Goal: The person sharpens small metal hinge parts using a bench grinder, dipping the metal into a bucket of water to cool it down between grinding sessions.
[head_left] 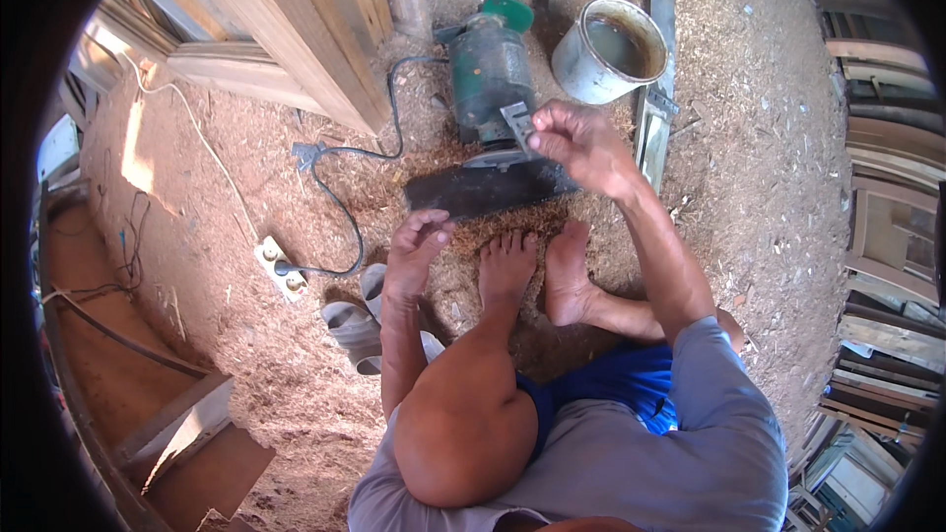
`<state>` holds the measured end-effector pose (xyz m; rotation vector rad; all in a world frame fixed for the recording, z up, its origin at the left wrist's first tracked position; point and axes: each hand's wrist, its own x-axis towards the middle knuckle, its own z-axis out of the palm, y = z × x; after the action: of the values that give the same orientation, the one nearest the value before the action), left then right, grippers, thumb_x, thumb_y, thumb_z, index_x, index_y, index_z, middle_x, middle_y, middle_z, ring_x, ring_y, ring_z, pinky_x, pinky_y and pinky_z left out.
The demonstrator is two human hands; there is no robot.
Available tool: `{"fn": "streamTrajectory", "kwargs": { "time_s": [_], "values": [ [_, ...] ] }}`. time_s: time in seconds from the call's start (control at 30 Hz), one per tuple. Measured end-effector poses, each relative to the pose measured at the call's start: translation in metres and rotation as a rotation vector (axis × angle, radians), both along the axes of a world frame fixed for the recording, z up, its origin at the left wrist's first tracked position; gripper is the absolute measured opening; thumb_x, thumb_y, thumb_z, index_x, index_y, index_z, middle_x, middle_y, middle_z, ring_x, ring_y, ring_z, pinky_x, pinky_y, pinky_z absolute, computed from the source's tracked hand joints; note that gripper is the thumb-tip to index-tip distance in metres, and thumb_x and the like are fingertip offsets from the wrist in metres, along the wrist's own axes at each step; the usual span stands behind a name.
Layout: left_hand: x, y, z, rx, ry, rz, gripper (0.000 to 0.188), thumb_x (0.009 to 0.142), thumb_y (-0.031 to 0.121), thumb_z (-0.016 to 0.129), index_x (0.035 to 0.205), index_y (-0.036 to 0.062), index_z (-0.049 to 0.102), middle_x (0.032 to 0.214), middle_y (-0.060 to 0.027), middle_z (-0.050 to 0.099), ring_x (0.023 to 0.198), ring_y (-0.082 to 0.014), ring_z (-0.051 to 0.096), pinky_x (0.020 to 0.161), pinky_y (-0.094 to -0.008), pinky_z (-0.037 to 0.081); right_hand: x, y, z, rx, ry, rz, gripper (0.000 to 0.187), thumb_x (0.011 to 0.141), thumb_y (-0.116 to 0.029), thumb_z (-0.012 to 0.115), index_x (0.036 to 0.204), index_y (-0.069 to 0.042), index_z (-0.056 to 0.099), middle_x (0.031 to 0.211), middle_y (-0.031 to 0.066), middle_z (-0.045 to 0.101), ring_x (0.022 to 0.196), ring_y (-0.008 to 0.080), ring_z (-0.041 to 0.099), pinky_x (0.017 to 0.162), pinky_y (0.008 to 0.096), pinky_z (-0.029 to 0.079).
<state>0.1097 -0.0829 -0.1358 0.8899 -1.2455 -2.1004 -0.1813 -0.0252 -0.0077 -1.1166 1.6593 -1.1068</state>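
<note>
Between the thumb and fingers of my right hand [581, 146], I pinch a small flat metal plate with a slot in it [516, 124]. It is held up beside the front end of a green electric motor [491, 69], which has a disc [499, 158] on its shaft. In front of the disc lies a long dark board [473, 191]. Near the board's left end is my left hand [419, 241], with loosely bent fingers and nothing visible in them; whether it touches the board is unclear. My bare feet [508, 271] rest just this side of the board.
A whitish bucket of cloudy liquid [606, 54] stands right of the motor, beside a wooden plank [656, 138]. A dark cable [335, 192] runs to a white power strip [281, 269] at left. Sandals [352, 335] lie near my left forearm. Timber frames [892, 236] line the right side.
</note>
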Motion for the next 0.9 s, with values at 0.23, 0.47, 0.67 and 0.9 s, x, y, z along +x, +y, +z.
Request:
{"fn": "streamTrajectory", "kwargs": {
  "time_s": [0.23, 0.47, 0.67, 0.9],
  "values": [
    [-0.028, 0.008, 0.014, -0.022, 0.045, 0.022, 0.027, 0.088, 0.004, 0.06, 0.114, 0.0021, 0.055, 0.101, -0.0054, 0.062, 0.089, -0.0122, 0.058, 0.08, -0.0269, 0.048, 0.07, 0.03, -0.05, 0.018, -0.337, 0.033, 0.007, 0.088, -0.001, 0.06, 0.094, 0.001, 0.062, 0.082, 0.0017, 0.059, 0.078, 0.0086, 0.053, 0.072, 0.0252, 0.045],
    [-0.021, 0.008, 0.0, 0.101, 0.12, 0.092, 0.006, 0.088, 0.001, 0.061, 0.094, 0.0035, 0.059, 0.084, -0.0057, 0.064, 0.071, -0.0116, 0.059, 0.066, -0.0253, 0.05, 0.103, 0.033, -0.085, 0.051, -0.401, 0.06, 0.007, 0.088, -0.002, 0.059, 0.095, 0.001, 0.062, 0.081, 0.0005, 0.061, 0.074, 0.0062, 0.053, 0.068, 0.0229, 0.046],
    [-0.023, 0.01, 0.002, 0.245, 0.185, 0.157, 0.012, 0.09, 0.012, 0.063, 0.098, 0.0024, 0.06, 0.082, -0.0047, 0.063, 0.069, -0.0113, 0.06, 0.066, -0.0251, 0.051, 0.108, 0.042, -0.099, 0.128, -0.41, 0.007, 0.01, 0.088, -0.005, 0.06, 0.097, 0.0, 0.063, 0.081, 0.0005, 0.061, 0.072, 0.006, 0.052, 0.066, 0.0227, 0.045],
    [-0.016, 0.005, 0.006, 0.502, 0.472, -0.015, 0.053, 0.085, 0.036, 0.068, 0.118, -0.0027, 0.056, 0.084, -0.0052, 0.066, 0.071, -0.0128, 0.063, 0.068, -0.0246, 0.052, 0.129, 0.057, -0.109, 0.232, -0.937, -0.122, 0.018, 0.091, -0.014, 0.061, 0.104, -0.002, 0.062, 0.083, 0.0003, 0.06, 0.065, 0.0065, 0.052, 0.061, 0.0196, 0.045]
  ]
}}
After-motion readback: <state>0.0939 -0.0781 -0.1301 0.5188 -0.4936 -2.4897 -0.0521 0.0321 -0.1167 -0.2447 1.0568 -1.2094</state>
